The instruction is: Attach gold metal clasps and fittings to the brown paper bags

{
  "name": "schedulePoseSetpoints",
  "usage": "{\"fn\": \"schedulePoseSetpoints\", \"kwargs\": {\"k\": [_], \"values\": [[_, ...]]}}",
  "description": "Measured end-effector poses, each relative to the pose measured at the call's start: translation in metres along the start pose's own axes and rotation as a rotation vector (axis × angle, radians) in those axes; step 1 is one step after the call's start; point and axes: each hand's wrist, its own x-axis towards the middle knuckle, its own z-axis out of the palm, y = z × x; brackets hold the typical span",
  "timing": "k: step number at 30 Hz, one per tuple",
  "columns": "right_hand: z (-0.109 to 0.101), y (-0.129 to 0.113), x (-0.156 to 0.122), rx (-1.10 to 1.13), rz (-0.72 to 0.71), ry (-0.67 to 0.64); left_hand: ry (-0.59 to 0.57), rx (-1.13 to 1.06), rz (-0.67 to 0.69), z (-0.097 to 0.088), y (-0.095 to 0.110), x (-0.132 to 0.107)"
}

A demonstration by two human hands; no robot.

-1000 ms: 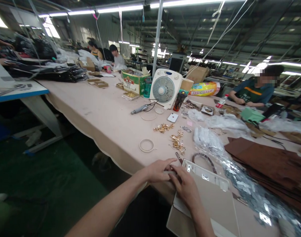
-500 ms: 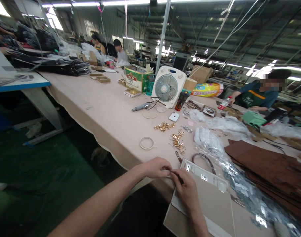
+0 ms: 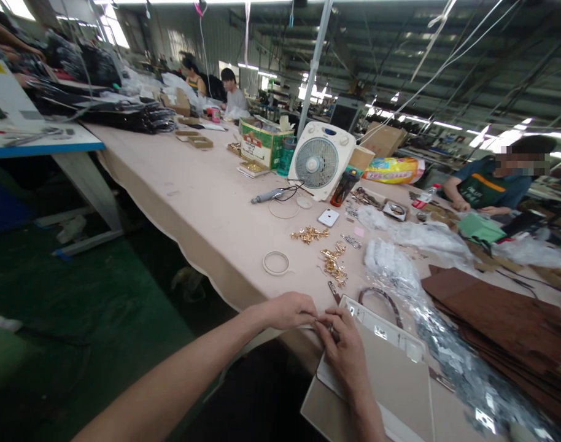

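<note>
My left hand (image 3: 293, 310) is closed in a pinch at the table's front edge. Its fingertips meet those of my right hand (image 3: 345, 344), which is closed too, with the fingers curled. Whatever is between them is too small and hidden to name. Under my right wrist lies a beige bag (image 3: 400, 374) with metal fittings along its top part. A dark brown handle (image 3: 385, 301) curves up behind it, and a brown strap end (image 3: 334, 292) sticks out at its left corner. Just beyond are piles of gold metal fittings (image 3: 334, 264) and a roll of pale tape (image 3: 276, 263).
A white box fan (image 3: 321, 161), a dark bottle (image 3: 345, 186), a phone (image 3: 328, 217) and a grey corded tool (image 3: 266, 196) stand or lie farther back. Brown leather sheets (image 3: 496, 313) and clear plastic wrap (image 3: 393, 264) cover the right side. A co-worker (image 3: 496, 184) sits across the table.
The view has shifted slightly. My hands stay together at the table edge; the fingers of my right hand have moved a little, with the forefinger more raised.
</note>
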Motion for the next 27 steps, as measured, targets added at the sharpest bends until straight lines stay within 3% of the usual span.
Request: {"fn": "schedulePoseSetpoints", "kwargs": {"k": [5, 8, 16, 23, 27], "values": [[0.001, 0.001, -0.001, -0.014, 0.047, -0.045, 0.005, 0.005, -0.018, 0.0, 0.002, -0.001], [0.002, 0.003, -0.002, -0.008, 0.079, 0.003, 0.006, 0.007, -0.033, 0.0, 0.002, 0.0], [0.0, -0.004, 0.001, 0.017, 0.042, -0.02, 0.01, -0.041, -0.102, 0.003, -0.001, 0.003], [-0.002, -0.006, -0.004, 0.155, 0.009, 0.019, 0.045, -0.22, -0.226, 0.003, -0.005, 0.007], [-0.01, 0.001, -0.014, 0.332, 0.089, 0.194, 0.068, -0.277, -0.254, -0.002, 0.001, 0.009]]}}
